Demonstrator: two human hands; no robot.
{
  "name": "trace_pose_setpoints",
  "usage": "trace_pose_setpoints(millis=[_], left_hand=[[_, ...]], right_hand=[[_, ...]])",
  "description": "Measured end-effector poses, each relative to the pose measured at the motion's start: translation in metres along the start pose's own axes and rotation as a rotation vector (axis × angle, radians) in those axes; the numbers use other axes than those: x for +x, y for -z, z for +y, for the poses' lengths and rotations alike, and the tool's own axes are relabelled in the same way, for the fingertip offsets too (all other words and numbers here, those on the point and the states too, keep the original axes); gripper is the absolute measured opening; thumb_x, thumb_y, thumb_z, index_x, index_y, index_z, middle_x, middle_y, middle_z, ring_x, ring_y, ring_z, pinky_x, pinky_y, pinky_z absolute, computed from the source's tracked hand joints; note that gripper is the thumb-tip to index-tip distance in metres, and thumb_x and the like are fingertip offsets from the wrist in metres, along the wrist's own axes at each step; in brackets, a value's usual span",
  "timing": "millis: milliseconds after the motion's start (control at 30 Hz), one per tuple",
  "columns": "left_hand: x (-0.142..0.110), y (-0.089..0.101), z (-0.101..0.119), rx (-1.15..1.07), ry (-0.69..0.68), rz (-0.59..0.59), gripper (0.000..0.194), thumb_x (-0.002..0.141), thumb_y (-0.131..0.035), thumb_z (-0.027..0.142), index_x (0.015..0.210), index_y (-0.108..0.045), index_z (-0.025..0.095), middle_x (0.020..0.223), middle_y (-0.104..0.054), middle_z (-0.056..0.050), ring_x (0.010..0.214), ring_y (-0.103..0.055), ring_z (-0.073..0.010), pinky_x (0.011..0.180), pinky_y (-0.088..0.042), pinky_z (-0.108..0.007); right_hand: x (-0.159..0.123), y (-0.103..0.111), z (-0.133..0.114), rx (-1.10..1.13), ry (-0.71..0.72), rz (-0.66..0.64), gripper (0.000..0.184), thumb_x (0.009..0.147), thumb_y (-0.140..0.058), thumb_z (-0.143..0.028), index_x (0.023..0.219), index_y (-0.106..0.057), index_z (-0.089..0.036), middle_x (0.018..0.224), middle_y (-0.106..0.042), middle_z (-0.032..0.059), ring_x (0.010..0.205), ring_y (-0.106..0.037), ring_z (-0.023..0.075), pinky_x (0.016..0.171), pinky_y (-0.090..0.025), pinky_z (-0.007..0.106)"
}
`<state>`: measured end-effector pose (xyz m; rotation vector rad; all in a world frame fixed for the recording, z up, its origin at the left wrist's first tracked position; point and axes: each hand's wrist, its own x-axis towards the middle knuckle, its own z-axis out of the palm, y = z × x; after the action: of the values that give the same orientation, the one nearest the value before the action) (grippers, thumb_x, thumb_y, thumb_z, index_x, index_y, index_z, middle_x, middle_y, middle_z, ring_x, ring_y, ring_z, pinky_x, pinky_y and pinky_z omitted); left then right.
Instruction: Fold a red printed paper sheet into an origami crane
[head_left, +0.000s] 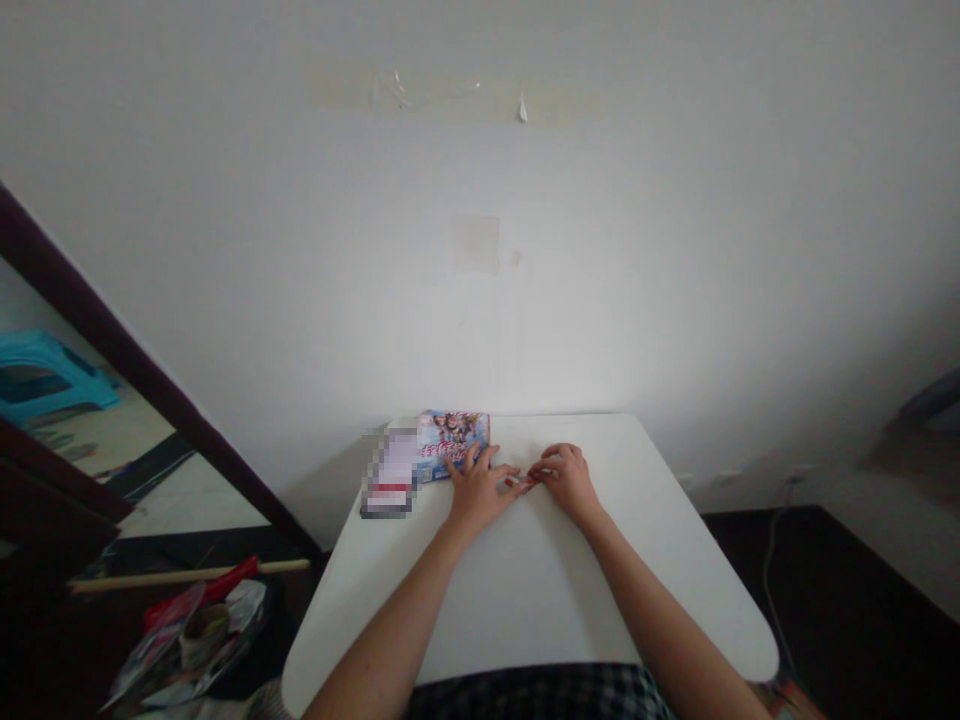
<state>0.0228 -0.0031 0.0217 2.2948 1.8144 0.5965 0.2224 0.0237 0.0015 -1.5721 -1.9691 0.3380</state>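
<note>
My left hand (480, 490) is spread at the outer fingers but narrow at thumb and forefinger, which pinch one end of a small reddish piece (529, 482). My right hand (568, 482) is curled, its fingertips drawn in on the piece's other end. So the piece lies between my two hands, just above or on the white surface (525, 610); I cannot tell which, nor what it is, as it is small and mostly covered.

For work this fine, I judge a light, even pinch from both sides is best, with the wrists low so the surface can steady them. Easing the right fingertips apart a little would let me see the edges, and small finger movements would serve better than a tug from the arms.

The spread fingers of my left hand reach the near right part of a printed packet (450, 435), which should not be dragged along. Beyond that, on its left, lies a blurred phone-like slab (391, 470), near the surface's left edge. Behind rises the pale wall (600, 250).
</note>
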Motion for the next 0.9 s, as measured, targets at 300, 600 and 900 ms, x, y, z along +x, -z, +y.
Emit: trace_pose_setpoints(millis=[300,600,900], left_hand=[[0.003,-0.004,-0.001,-0.036,0.010,0.016,0.034,0.076,-0.072,0.059,0.106,-0.075,0.043,0.154,-0.044,-0.003,0.145,-0.030,-0.0363,0.114,-0.004,-0.078],[0.004,-0.003,-0.001,-0.053,0.008,0.046,0.021,0.078,-0.074,0.049,0.092,-0.078,0.034,0.154,-0.043,-0.003,0.145,-0.029,-0.0367,0.113,-0.007,-0.078],[0.004,-0.008,0.006,-0.043,0.013,0.061,0.024,0.080,-0.071,0.052,0.098,-0.077,0.037,0.159,-0.038,0.001,0.147,-0.025,-0.0382,0.114,-0.012,-0.078]], right_hand=[[-0.004,0.000,-0.007,-0.075,0.011,0.101,0.013,0.084,-0.071,-0.027,0.094,-0.079,-0.030,0.112,-0.063,0.0075,0.117,-0.047,0.0262,0.099,-0.041,0.037],[-0.009,-0.001,-0.011,-0.271,-0.049,0.237,0.023,0.084,-0.073,-0.038,0.104,-0.075,-0.027,0.115,-0.061,0.0081,0.114,-0.048,0.0277,0.096,-0.038,0.039],[-0.009,-0.005,-0.009,-0.310,-0.110,0.256,0.034,0.084,-0.072,-0.045,0.112,-0.071,-0.025,0.117,-0.060,0.0098,0.113,-0.049,0.0285,0.100,-0.034,0.042]])
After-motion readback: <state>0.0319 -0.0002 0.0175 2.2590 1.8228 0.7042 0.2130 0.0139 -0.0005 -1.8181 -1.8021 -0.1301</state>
